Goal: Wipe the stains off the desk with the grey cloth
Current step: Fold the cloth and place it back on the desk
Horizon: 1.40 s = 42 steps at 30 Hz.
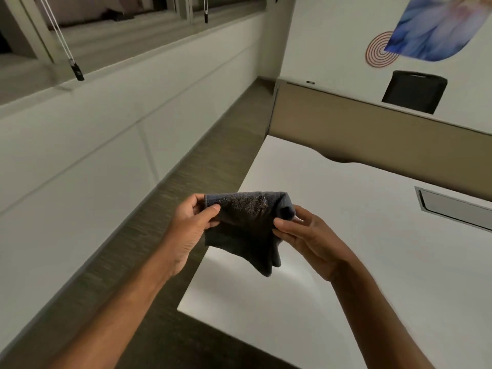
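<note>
- Two hands are in view, both bare, both reaching in from the lower edge on bare forearms.
- The left hand [193, 222] pinches the upper left edge of the grey cloth [246, 230], thumb on the near face and fingers curled behind it.
- The right hand [306, 235] pinches the upper right side of the same cloth, where the fabric bunches into a small roll at the corner; thumb and forefinger are closed on it and the other fingers are loosely bent.
- There is one cloth, dark grey and textured, stretched between the two hands along its top and hanging in folds to a point below.
- The cloth is held in the air above the near left part of the worktop [346, 262], not touching it.
- The one worktop is white and smooth; I cannot tell any stains on the part that shows.
- One rectangular grey cable hatch [458, 209] is set into the worktop at the right edge.
- One tan divider panel [372, 131] stands along the worktop's far side.
- One dark chair back [415, 91] shows beyond the panel.
- One brown ledge [159, 209] runs along the left, under the window.
- Two dark blind-cord weights hang at the window, one [77, 71] at the left and one [205, 16] at the top.
- The far wall carries one blue print [439, 27] and one red spiral [379, 50].
</note>
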### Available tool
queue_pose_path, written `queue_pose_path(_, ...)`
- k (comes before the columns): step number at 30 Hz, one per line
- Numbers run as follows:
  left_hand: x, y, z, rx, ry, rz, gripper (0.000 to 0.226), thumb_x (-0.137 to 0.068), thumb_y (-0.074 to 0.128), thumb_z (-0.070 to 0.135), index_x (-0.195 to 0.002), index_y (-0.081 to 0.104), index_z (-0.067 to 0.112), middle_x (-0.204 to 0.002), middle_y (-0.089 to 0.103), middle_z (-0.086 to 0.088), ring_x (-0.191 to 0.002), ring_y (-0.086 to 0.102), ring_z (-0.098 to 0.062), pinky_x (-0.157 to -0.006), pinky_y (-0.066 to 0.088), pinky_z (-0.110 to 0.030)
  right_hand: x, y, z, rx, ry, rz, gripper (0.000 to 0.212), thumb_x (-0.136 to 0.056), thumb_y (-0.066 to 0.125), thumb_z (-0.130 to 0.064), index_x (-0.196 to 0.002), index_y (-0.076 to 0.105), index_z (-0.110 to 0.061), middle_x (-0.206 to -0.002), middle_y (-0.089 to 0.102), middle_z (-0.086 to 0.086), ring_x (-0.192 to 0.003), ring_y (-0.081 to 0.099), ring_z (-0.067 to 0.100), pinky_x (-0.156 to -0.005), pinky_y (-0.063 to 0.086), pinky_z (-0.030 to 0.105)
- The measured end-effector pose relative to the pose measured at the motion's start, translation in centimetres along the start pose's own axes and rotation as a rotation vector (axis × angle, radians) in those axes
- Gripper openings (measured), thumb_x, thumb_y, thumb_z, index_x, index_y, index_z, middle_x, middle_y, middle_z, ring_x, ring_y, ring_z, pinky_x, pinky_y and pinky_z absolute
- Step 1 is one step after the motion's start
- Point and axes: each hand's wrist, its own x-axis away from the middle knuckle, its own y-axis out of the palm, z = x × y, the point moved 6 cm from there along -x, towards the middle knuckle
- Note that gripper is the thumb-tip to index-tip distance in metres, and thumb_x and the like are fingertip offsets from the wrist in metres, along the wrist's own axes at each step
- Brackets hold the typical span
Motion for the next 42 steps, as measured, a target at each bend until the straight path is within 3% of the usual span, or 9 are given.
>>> queue_pose_path(3, -1.1, 2.6, 0.2, -0.024, -0.005, -0.01, 0.014, -0.099, 0.061, 0.005, -0.112, 0.066, 0.009, -0.11, 0.075, -0.005, -0.109, 0.072, -0.02, -0.095, 0.059, -0.037, -0.7, -2.6, -0.8, 0.067, -0.038, 0.162, 0.033, -0.092, 0.071, -0.03, -0.12, 0.072, -0.014, -0.117, 0.076, 0.006, -0.118, 0.068, 0.019, -0.107, 0.052, 0.041)
queue_pose_path(8, -3.5, 5.9, 0.6, -0.058, -0.007, -0.014, 0.015, -0.101, 0.058, 0.005, -0.114, 0.066, 0.007, -0.111, 0.075, -0.007, -0.11, 0.072, -0.021, -0.093, 0.061, -0.038, -1.7, -6.3, -2.1, 0.169, -0.113, 0.365, 0.016, -0.097, 0.066, -0.022, -0.101, 0.076, -0.011, -0.102, 0.076, 0.013, -0.108, 0.071, 0.026, -0.097, 0.058, 0.044)
queue_pose_path(14, -7.1, 9.1, 1.3, -0.139, 0.012, -0.036, 0.014, -0.102, 0.058, 0.008, -0.114, 0.065, 0.01, -0.113, 0.074, -0.006, -0.11, 0.071, -0.02, -0.089, 0.063, -0.037, -3.5, -9.5, -3.3, 0.238, -0.148, 0.477, 0.015, -0.1, 0.061, -0.019, -0.104, 0.075, -0.013, -0.101, 0.076, 0.01, -0.104, 0.07, 0.023, -0.092, 0.061, 0.039)
queue_pose_path(16, -8.6, 10.0, 1.5, -0.153, 0.016, -0.047, 0.013, -0.102, 0.059, 0.007, -0.112, 0.066, 0.012, -0.112, 0.074, -0.006, -0.11, 0.07, -0.019, -0.092, 0.062, -0.039, -4.2, -10.2, -3.6, 0.268, -0.156, 0.519, 0.015, -0.101, 0.06, -0.02, -0.104, 0.074, -0.016, -0.101, 0.075, 0.008, -0.102, 0.07, 0.024, -0.084, 0.06, 0.039)
queue_pose_path(18, -10.2, 10.8, 1.5, -0.161, 0.027, -0.061, 0.013, -0.101, 0.059, 0.006, -0.11, 0.066, 0.011, -0.11, 0.074, -0.006, -0.108, 0.07, -0.019, -0.095, 0.06, -0.038, -5.1, -10.8, -3.8, 0.285, -0.18, 0.547, 0.015, -0.102, 0.059, -0.021, -0.104, 0.073, -0.019, -0.1, 0.075, 0.006, -0.099, 0.07, 0.023, -0.075, 0.058, 0.031)
queue_pose_path(21, -12.7, 11.7, 1.5, -0.187, 0.054, -0.1, 0.013, -0.099, 0.061, 0.005, -0.107, 0.069, 0.011, -0.106, 0.076, -0.008, -0.105, 0.07, -0.019, -0.095, 0.058, -0.034, -6.5, -11.3, -4.0, 0.319, -0.21, 0.582, 0.016, -0.102, 0.058, -0.02, -0.11, 0.072, -0.021, -0.102, 0.074, 0.005, -0.098, 0.069, 0.02, -0.074, 0.053, 0.026)
queue_pose_path(25, -16.5, 12.9, 1.7, -0.224, 0.125, -0.214, 0.015, -0.093, 0.067, 0.005, -0.105, 0.071, 0.013, -0.098, 0.077, -0.005, -0.094, 0.07, -0.011, -0.08, 0.057, -0.019, -8.6, -12.3, -4.1, 0.372, -0.231, 0.596, 0.021, -0.098, 0.06, -0.012, -0.107, 0.072, -0.027, -0.099, 0.075, 0.0, -0.094, 0.071, 0.013, -0.064, 0.053, 0.018)
queue_pose_path(36, -26.8, 17.6, 1.2, -0.195, 0.141, -0.342, 0.009, -0.096, 0.063, 0.0, -0.097, 0.069, 0.007, -0.087, 0.073, -0.001, -0.077, 0.069, 0.002, -0.069, 0.052, -0.009, -15.0, -15.4, -4.0, 0.456, -0.286, 0.69, 0.032, -0.087, 0.079, -0.028, -0.116, 0.066, -0.024, -0.114, 0.068, -0.003, -0.107, 0.065, 0.015, -0.088, 0.059, 0.034)
queue_pose_path(42, -32.3, 21.4, 1.2, -0.269, 0.254, -0.386, 0.014, -0.093, 0.058, -0.007, -0.103, 0.068, -0.007, -0.095, 0.072, -0.011, -0.083, 0.066, -0.005, -0.074, 0.052, -0.01, -18.2, -18.7, -5.9, 0.464, -0.454, 0.783, 0.029, -0.088, 0.077, -0.012, -0.114, 0.066, -0.018, -0.111, 0.067, -0.001, -0.103, 0.064, 0.01, -0.083, 0.053, 0.02)
